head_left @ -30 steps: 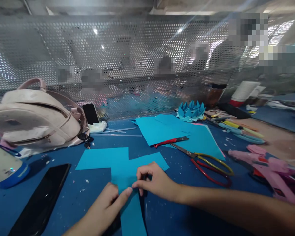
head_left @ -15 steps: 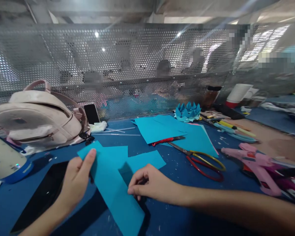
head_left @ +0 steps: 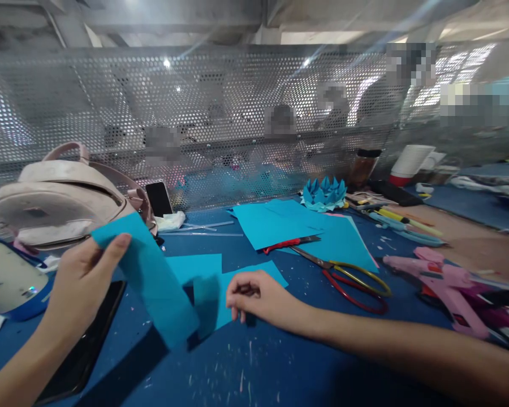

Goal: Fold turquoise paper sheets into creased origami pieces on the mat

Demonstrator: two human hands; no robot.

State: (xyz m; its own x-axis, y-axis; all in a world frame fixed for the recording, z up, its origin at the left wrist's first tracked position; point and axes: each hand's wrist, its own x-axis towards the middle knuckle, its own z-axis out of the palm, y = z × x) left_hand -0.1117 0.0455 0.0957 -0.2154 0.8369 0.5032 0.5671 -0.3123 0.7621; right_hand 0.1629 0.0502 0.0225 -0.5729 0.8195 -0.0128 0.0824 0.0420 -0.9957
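My left hand [head_left: 87, 268] pinches the upper end of a long blue paper strip [head_left: 155, 288] between thumb and fingers. The strip slants down to the right, tilted above the table. My right hand [head_left: 252, 294] is empty, its fingers loosely curled and slightly apart, over a flat blue paper piece [head_left: 261, 274]. Another blue paper piece [head_left: 203, 264] lies behind the held strip and is partly hidden by it. Scissors [head_left: 348, 277] with red and yellow handles rest to the right of my right hand, beside a stack of blue sheets [head_left: 280, 220].
A pink glue gun [head_left: 441, 288] lies at the right. Folded blue paper work [head_left: 324, 195] stands at the back, near pliers [head_left: 407, 229]. At left are a pale backpack [head_left: 63, 198], a dark tablet-like slab [head_left: 78, 362] and a phone [head_left: 158, 199]. A perforated metal screen [head_left: 220, 113] borders the table.
My left hand has moved left with the paper strip, lifting it off the table. The strip's edge has come away from my right hand, which has shifted only slightly.
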